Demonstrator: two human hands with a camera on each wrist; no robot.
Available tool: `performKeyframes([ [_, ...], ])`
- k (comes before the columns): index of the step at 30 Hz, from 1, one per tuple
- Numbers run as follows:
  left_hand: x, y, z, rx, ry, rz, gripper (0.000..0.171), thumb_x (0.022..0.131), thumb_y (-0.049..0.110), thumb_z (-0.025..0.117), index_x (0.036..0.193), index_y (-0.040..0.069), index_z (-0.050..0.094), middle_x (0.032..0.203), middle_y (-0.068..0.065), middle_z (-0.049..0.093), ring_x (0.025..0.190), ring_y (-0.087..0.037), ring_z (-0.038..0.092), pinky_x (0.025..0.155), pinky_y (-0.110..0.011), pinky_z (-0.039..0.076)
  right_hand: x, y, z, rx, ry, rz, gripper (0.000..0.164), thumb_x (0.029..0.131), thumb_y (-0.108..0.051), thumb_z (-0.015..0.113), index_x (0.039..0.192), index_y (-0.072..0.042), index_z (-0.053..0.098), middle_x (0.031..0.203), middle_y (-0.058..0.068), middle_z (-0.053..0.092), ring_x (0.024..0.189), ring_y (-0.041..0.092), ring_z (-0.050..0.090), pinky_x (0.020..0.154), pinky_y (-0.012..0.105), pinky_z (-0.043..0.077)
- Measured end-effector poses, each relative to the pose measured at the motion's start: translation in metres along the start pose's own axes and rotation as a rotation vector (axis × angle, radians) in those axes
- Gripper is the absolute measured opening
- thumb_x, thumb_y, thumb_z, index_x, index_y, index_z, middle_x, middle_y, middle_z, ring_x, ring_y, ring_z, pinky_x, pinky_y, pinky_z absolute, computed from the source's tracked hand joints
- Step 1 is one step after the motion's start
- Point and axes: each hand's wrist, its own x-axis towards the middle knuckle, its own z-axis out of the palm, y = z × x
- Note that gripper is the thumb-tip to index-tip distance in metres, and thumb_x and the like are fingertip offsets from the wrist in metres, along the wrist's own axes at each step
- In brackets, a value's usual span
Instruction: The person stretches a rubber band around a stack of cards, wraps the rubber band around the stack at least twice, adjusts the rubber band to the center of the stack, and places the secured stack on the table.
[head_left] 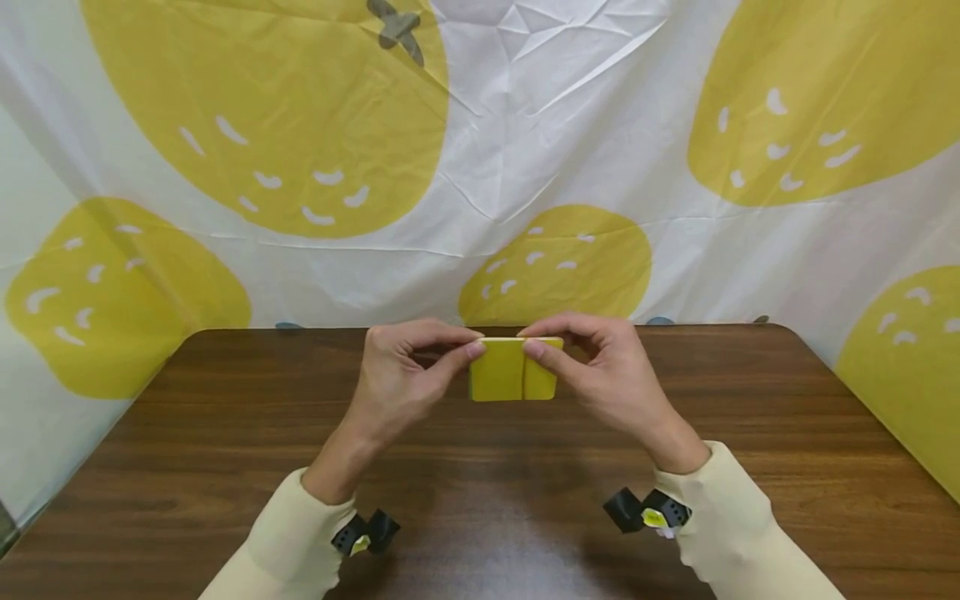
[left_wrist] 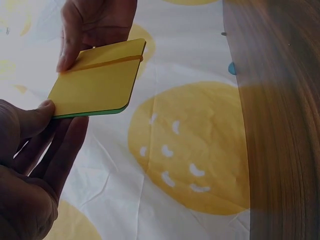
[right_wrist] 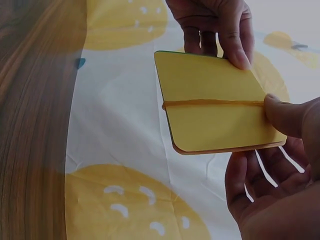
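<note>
Both hands hold a small yellow notebook (head_left: 497,372) up in front of me, above the table's far side. It has rounded corners, and an orange elastic band (right_wrist: 215,102) runs across its cover. In the left wrist view, a green edge (left_wrist: 97,114) shows along one side. My left hand (head_left: 401,367) pinches the upper left corner, thumb on the near face and fingers behind. At the upper right, my right hand (head_left: 606,364) pinches it likewise, its thumb (right_wrist: 282,115) lying at the end of the band.
Below the hands lies a dark brown wooden table (head_left: 480,500) with rounded far corners. A white cloth (head_left: 360,283) with large yellow fruit prints hangs right behind it. Each cream sleeve carries a black wrist camera (head_left: 365,532) near the cuff.
</note>
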Motion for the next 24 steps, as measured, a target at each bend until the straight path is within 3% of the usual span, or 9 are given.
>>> performKeyframes([
  [6, 0.0004, 0.0000, -0.0001, -0.005, -0.006, -0.003, 0.008, 0.083, -0.007, 0.079, 0.089, -0.001, 0.079, 0.083, -0.011, 0.076, 0.068, -0.016, 0.070, 0.061, -0.027, 0.058, -0.0005, -0.0005, -0.0021, -0.010, -0.033, 0.001, 0.010, 0.093, -0.004, 0.073, 0.102, -0.008, 0.077, 0.096, 0.001, 0.073, 0.083, 0.018, 0.065, 0.064, 0.026, 0.050],
  [11, 0.0004, 0.0005, 0.0000, -0.006, -0.014, 0.009, 0.008, 0.083, -0.007, 0.079, 0.089, -0.001, 0.079, 0.083, -0.011, 0.075, 0.069, -0.016, 0.069, 0.061, -0.027, 0.058, -0.0007, 0.0005, -0.0001, -0.038, -0.012, -0.035, 0.009, 0.093, -0.004, 0.074, 0.099, -0.009, 0.077, 0.095, 0.001, 0.073, 0.078, 0.017, 0.063, 0.059, 0.026, 0.049],
  [24, 0.0006, 0.0023, 0.0006, -0.005, -0.021, 0.031, 0.007, 0.084, -0.006, 0.079, 0.089, -0.002, 0.079, 0.083, -0.010, 0.076, 0.070, -0.016, 0.069, 0.062, -0.026, 0.058, -0.0007, 0.0023, 0.0053, -0.007, 0.050, -0.110, 0.015, 0.089, 0.003, 0.075, 0.099, -0.008, 0.079, 0.095, 0.000, 0.075, 0.088, 0.018, 0.067, 0.075, 0.026, 0.054],
])
